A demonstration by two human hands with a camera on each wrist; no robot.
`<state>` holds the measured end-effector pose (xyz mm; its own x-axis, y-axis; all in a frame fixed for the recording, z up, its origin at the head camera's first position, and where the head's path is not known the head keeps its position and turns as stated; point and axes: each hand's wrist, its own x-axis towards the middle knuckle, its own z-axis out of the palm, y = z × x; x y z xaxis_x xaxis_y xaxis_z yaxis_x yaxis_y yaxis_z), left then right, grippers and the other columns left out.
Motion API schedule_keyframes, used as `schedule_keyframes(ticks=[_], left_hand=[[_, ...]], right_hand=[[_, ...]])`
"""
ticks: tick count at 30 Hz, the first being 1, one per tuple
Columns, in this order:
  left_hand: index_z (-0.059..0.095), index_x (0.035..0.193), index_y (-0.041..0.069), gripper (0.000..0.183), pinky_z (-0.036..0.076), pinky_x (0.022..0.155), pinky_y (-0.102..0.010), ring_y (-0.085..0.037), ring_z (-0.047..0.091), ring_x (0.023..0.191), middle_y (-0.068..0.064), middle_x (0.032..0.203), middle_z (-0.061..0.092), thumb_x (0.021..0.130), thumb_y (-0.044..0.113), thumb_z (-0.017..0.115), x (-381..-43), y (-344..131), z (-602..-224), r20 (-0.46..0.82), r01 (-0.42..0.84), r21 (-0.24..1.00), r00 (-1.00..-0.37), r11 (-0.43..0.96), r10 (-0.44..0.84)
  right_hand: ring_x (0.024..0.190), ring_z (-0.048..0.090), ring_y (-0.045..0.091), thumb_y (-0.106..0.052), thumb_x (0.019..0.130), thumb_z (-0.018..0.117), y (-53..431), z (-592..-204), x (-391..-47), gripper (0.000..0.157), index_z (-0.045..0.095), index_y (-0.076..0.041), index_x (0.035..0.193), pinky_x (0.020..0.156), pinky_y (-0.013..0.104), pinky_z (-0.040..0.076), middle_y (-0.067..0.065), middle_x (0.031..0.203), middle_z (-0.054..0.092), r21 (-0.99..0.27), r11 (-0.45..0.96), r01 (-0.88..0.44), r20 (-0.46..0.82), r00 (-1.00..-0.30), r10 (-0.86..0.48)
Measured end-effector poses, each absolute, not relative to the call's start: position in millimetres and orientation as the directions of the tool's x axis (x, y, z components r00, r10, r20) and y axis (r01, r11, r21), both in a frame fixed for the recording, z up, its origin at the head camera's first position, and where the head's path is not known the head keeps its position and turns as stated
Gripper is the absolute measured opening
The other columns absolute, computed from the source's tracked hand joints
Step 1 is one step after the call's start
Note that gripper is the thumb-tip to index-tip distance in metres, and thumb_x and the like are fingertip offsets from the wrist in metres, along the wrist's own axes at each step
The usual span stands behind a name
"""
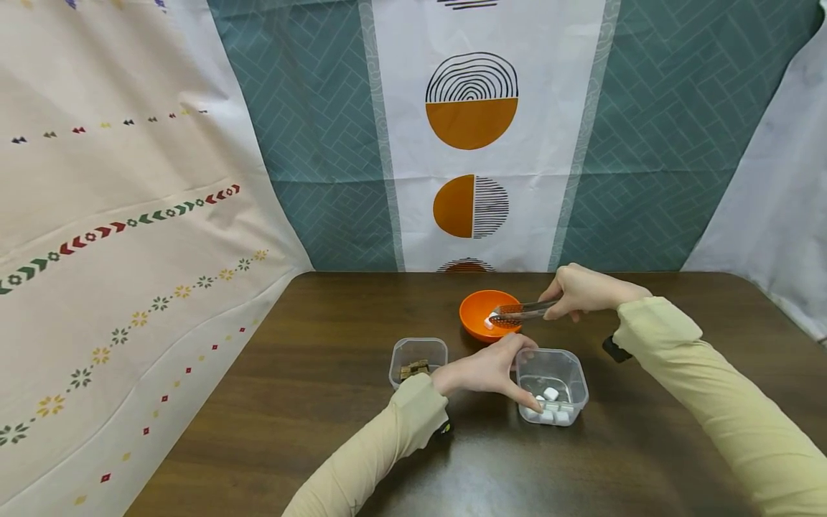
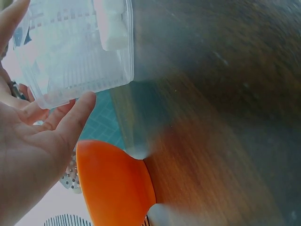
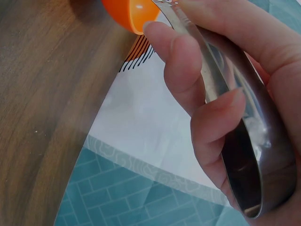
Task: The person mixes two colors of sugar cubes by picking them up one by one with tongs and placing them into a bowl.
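My right hand (image 1: pixel 578 291) grips metal tongs (image 3: pixel 218 75), its fingers curled around the arms. The tongs' perforated ends reach over an orange bowl (image 1: pixel 472 312), right by a small whitish, marshmallow-like piece (image 1: pixel 489 322). My left hand (image 1: pixel 487 368) holds a clear plastic container (image 1: pixel 571 359) at its left side, thumb at the near side and fingers toward the far side. Several white marshmallow-like pieces (image 1: pixel 550 394) lie in that container. In the left wrist view, the fingertips (image 2: pixel 87 100) press against the clear wall, with the orange bowl (image 2: pixel 110 183) close by.
A second clear container (image 1: pixel 420 346) with brown pieces (image 1: pixel 414 369) stands left of my left hand, partly hidden by the wrist. All of it rests on a dark wooden table (image 1: pixel 291 409). A patterned curtain (image 1: pixel 310 143) hangs behind the table's far edge.
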<state>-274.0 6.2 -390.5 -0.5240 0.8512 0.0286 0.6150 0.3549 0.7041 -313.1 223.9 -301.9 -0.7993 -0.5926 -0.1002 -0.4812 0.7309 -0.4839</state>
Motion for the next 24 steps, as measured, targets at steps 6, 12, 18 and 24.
schedule_keyframes(ticks=[6, 12, 18, 24], left_hand=[[0.035, 0.128, 0.004, 0.078, 0.038, 0.077, -0.015, -0.008, 0.041, 0.096, 0.002, 0.114, 0.038, 0.069, 0.027, 0.08, -274, 6, -390, 0.033, 0.626, 0.694, -0.523, 0.357, 0.851], [0.035, 0.128, 0.004, 0.078, 0.038, 0.077, -0.015, -0.008, 0.041, 0.095, 0.002, 0.114, 0.038, 0.069, 0.027, 0.08, -275, 6, -390, 0.025, 0.619, 0.7, -0.52, 0.357, 0.854], [0.035, 0.128, 0.005, 0.078, 0.038, 0.077, -0.015, -0.009, 0.042, 0.096, 0.002, 0.113, 0.038, 0.068, 0.027, 0.08, -274, 7, -390, 0.024, 0.617, 0.698, -0.528, 0.363, 0.849], [0.036, 0.128, 0.005, 0.078, 0.037, 0.079, -0.015, -0.009, 0.043, 0.099, 0.001, 0.114, 0.039, 0.068, 0.027, 0.08, -273, 7, -390, 0.031, 0.614, 0.702, -0.532, 0.361, 0.846]], right_hand=[[0.038, 0.05, 0.018, -0.018, 0.078, 0.072, 220, -303, -314, 0.037, 0.064, 0.005, 0.106, 0.038, 0.025, 0.035, 0.0, 0.045, 0.053, -0.476, 0.733, -0.485, -0.1, -0.799, -0.593], [0.04, 0.051, 0.022, -0.02, 0.078, 0.072, 223, -300, -312, 0.039, 0.064, 0.004, 0.108, 0.04, 0.026, 0.036, 0.0, 0.045, 0.053, -0.468, 0.756, -0.457, -0.118, -0.816, -0.566], [0.038, 0.047, 0.015, -0.019, 0.078, 0.072, 230, -294, -307, 0.038, 0.064, 0.003, 0.108, 0.039, 0.023, 0.032, 0.001, 0.044, 0.052, -0.472, 0.751, -0.462, -0.096, -0.82, -0.564], [0.038, 0.045, 0.017, -0.025, 0.077, 0.072, 240, -279, -293, 0.044, 0.063, 0.003, 0.11, 0.039, 0.024, 0.034, -0.003, 0.044, 0.05, -0.476, 0.736, -0.481, -0.046, -0.822, -0.567]])
